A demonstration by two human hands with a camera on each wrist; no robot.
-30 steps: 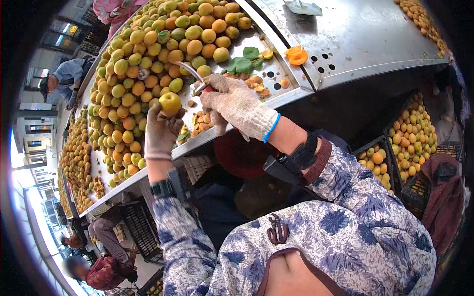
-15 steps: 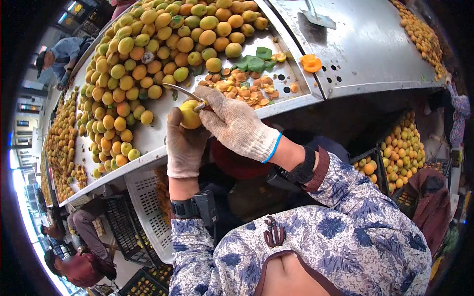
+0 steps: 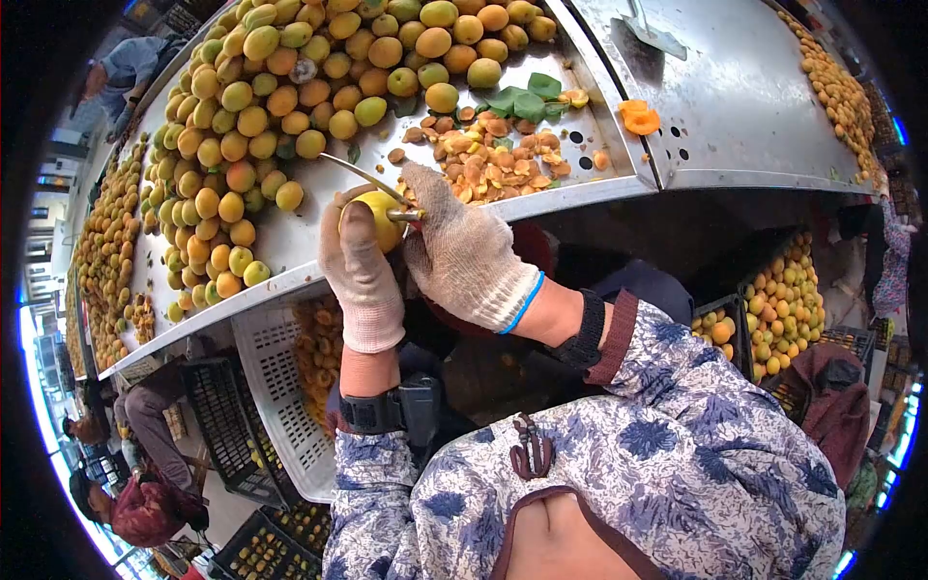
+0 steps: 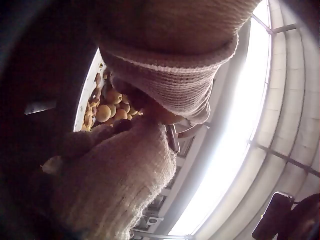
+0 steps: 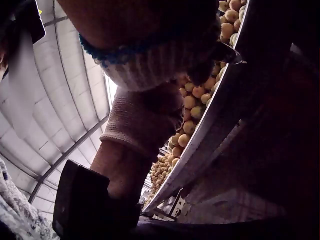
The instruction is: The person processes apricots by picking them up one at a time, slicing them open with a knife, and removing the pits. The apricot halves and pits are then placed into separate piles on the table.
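Both hands wear knitted gloves and meet over the table's near edge. A yellow apricot sits in my left hand, whose fingers and thumb wrap it. My right hand grips a metal tool with a long curved arm and a shorter metal part. The short part lies against the apricot's right side, while the curved arm passes above it, tip toward the pile. The left wrist view shows the left glove above the right glove. In the right wrist view, the right glove covers the fruit.
A large apricot pile fills the metal table, with pits and green leaves near the hands. Opened orange fruit lies on the right panel. A white crate stands below left; filled black crates stand right.
My left hand has brought the apricot from beside the pile to the table's near edge. The right hand's tool has come against the fruit. The head view has shifted.
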